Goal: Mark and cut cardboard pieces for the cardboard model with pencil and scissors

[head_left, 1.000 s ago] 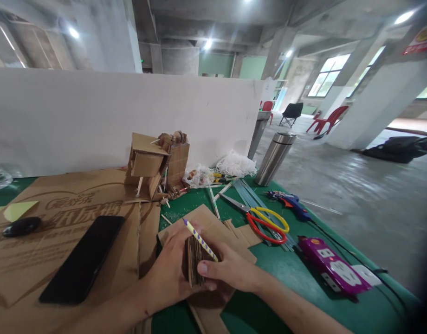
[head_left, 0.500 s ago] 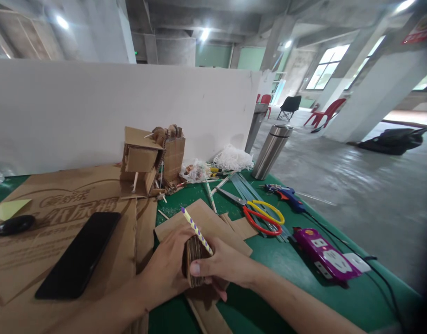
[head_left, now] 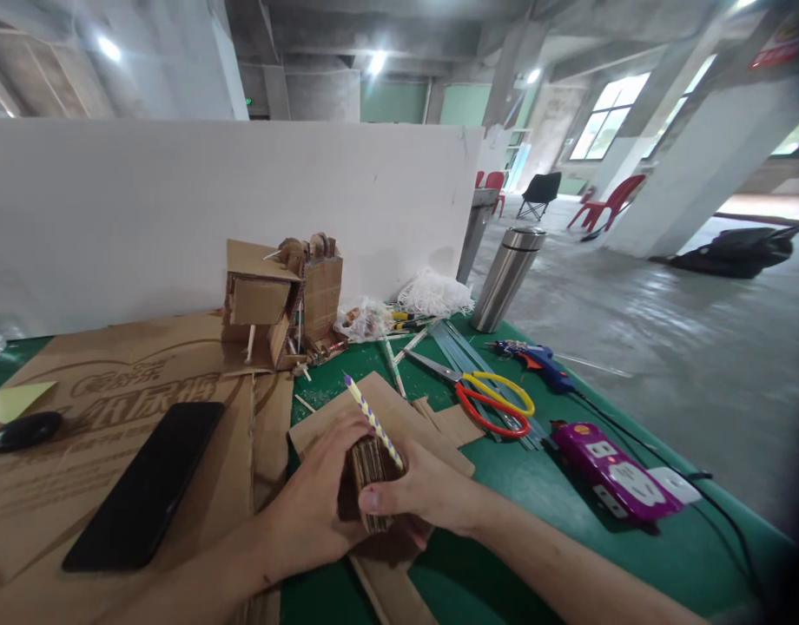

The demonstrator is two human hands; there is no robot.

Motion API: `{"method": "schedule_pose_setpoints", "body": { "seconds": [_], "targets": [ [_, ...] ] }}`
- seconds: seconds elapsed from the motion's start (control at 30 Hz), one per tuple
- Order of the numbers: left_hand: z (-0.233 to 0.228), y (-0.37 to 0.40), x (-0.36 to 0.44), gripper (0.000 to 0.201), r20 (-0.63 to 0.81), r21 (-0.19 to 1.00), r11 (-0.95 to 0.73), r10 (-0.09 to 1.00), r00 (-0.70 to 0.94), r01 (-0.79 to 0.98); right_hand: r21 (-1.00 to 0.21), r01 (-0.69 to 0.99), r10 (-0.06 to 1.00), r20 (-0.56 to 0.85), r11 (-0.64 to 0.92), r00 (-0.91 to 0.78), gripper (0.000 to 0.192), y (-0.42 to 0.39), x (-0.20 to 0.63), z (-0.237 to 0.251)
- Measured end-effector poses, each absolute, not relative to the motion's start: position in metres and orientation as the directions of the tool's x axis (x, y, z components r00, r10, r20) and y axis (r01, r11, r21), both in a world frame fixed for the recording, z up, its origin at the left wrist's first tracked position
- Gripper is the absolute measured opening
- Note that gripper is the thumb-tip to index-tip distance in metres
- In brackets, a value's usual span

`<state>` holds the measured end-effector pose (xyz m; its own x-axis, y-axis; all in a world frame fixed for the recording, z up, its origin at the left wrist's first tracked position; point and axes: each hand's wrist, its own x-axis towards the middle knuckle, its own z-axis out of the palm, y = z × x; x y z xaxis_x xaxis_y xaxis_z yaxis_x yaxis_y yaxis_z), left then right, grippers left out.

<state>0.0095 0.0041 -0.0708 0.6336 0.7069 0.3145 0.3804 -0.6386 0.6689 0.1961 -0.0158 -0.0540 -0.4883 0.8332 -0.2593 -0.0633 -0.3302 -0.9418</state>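
Observation:
A thick stack of small cardboard pieces [head_left: 372, 473] is held between my two hands near the table's front. My left hand [head_left: 321, 486] wraps around its left side, the fingers partly hidden behind it. My right hand [head_left: 432, 490] grips the right side, its thumb pressed on the near face. A pale pencil with purple spots [head_left: 373, 421] rests in the crook of the right hand, tilted up and left, its purple end uppermost. Beneath the hands lie a flat cardboard sheet [head_left: 432, 425] and a cardboard strip [head_left: 392, 586].
Right of the hands lie red-and-yellow-handled scissors [head_left: 494, 404], clear glue sticks [head_left: 448, 347], a blue glue gun [head_left: 536, 363] and a purple power strip [head_left: 614, 473]. Behind stand a cardboard model [head_left: 262, 299] and a steel flask [head_left: 509, 279]. A black phone [head_left: 145, 486] lies left on large cardboard [head_left: 113, 347].
Both hands and the cardboard stack have shifted slightly right in view, the pencil moving with them. The grip looks the same. The camera view has shifted a little.

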Motion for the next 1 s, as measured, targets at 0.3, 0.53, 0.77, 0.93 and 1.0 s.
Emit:
{"method": "schedule_pose_setpoints", "body": {
  "seconds": [0.3, 0.53, 0.77, 0.93, 1.0],
  "targets": [
    [-0.0652, 0.0045, 0.0105, 0.065, 0.389, 0.588, -0.705, 0.677, 0.625, 0.396, -0.958, -0.023, 0.830, -0.235, -0.285, -0.506, 0.051, -0.0171, 0.2000, -0.0492],
    [-0.0638, 0.0048, 0.0107, 0.059, 0.396, 0.572, -0.712, 0.675, 0.623, 0.408, -0.953, -0.016, 0.809, -0.248, -0.303, -0.533, 0.049, -0.0167, 0.1979, -0.0562],
    [-0.0669, 0.0055, 0.0112, 0.062, 0.407, 0.572, -0.714, 0.673, 0.617, 0.402, -0.948, -0.073, 0.825, -0.231, -0.311, -0.515, 0.052, -0.0178, 0.1968, -0.0531],
    [-0.0690, 0.0053, 0.0112, 0.063, 0.405, 0.580, -0.706, 0.682, 0.609, 0.406, -0.947, -0.038, 0.822, -0.256, -0.319, -0.508, 0.057, -0.0191, 0.1954, -0.0518],
    [-0.0696, 0.0058, 0.0114, 0.065, 0.400, 0.586, -0.698, 0.690, 0.603, 0.411, -0.958, -0.049, 0.837, -0.221, -0.282, -0.500, 0.060, -0.0200, 0.1934, -0.0519]
  ]
}}
